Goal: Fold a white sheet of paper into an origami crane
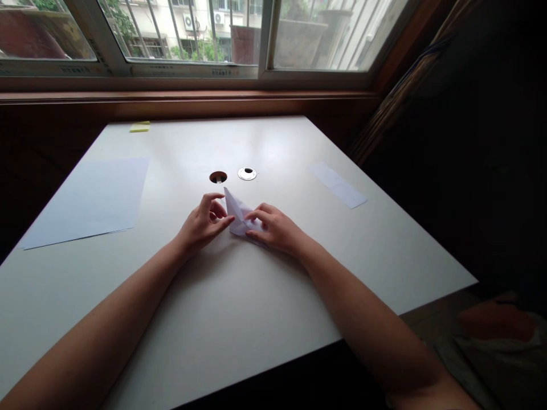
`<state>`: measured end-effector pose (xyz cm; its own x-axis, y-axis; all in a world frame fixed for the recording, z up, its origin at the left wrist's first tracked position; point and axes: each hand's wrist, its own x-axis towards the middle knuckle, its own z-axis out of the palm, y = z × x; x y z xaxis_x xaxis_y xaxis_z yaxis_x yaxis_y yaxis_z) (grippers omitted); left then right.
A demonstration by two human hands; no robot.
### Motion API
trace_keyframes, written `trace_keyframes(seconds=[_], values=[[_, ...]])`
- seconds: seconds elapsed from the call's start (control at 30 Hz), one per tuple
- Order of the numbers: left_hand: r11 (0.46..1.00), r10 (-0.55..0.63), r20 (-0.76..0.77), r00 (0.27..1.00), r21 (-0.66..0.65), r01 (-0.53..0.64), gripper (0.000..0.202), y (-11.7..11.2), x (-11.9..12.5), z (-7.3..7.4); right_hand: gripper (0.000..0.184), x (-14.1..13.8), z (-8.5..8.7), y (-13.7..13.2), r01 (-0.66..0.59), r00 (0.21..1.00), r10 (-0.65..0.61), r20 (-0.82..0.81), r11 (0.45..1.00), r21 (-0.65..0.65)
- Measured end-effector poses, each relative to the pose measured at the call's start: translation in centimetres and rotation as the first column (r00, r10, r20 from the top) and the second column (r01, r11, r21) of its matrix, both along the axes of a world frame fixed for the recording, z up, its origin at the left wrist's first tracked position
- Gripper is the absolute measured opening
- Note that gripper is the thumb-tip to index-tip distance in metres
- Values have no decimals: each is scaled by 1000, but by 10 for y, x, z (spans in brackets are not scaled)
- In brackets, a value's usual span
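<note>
A folded white paper lies near the middle of the white table, with one pointed flap standing up from it. My left hand is at its left side, fingers curled. The left thumb touches the front of the raised flap, and the index finger bends round near its upper edge. From the right, my right hand grips the lower part of the paper with thumb and fingers. Part of the paper is hidden under the right fingers.
White sheets lie on the table at left, and a creased paper strip at right. Beyond the hands are a round hole and a round cover. A yellow piece sits near the back edge, below a window.
</note>
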<state>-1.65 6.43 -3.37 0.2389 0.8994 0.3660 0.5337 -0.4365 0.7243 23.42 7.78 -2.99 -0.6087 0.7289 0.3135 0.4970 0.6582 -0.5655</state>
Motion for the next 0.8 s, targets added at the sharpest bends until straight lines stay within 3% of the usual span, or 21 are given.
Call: trace_keyframes(seconds=[0.13,0.33,0.47,0.67,0.8], values=[[994,-94,11,996,-53,94,88,0,1,-2,47,-1,-3,0,78,995,-79,-55,997,-19],[991,-109,32,993,-78,112,90,0,1,-2,49,-1,-6,1,84,994,-91,-63,992,-99],[986,-111,72,991,-117,119,83,-1,3,0,36,-3,-5,4,97,986,-115,-117,983,-156],[983,-56,82,995,-168,70,68,0,2,3,11,-3,-4,7,101,980,-116,-159,990,-97],[968,-49,62,997,-243,62,44,1,2,8,18,-3,-7,8,133,966,-160,-204,981,-138]])
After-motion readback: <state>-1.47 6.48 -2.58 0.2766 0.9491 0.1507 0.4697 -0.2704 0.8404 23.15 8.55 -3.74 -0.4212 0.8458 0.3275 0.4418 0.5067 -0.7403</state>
